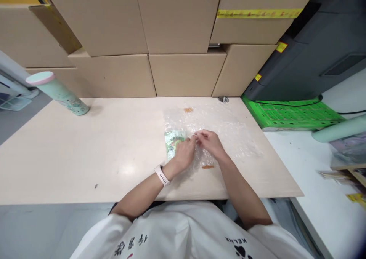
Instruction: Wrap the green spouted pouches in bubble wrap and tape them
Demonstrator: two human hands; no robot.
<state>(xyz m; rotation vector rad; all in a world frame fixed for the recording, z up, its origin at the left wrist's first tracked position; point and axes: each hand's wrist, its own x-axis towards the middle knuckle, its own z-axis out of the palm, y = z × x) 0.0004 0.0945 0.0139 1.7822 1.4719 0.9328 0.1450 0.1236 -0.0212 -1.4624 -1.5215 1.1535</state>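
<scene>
A clear sheet of bubble wrap [228,131] is spread on the table with a shiny green printed packet [171,144] at its left part, covered at least in part by the plastic. Beside the packet, my left hand [185,152] is closed with its fingertips pinching the bubble wrap. My right hand [211,143] meets it fingertip to fingertip, its thumb and fingers also pinched on the plastic. The exact bit held between them is too small to make out. Orange print [207,167] shows on the wrap near my right forearm.
Stacked cardboard boxes [185,74] wall off the back of the pale table [71,156]. A mint tumbler [61,93] with a pink lid stands at the left. To the right are a green plastic crate [291,114], a dark grey case [323,49] and a mint roll [340,128].
</scene>
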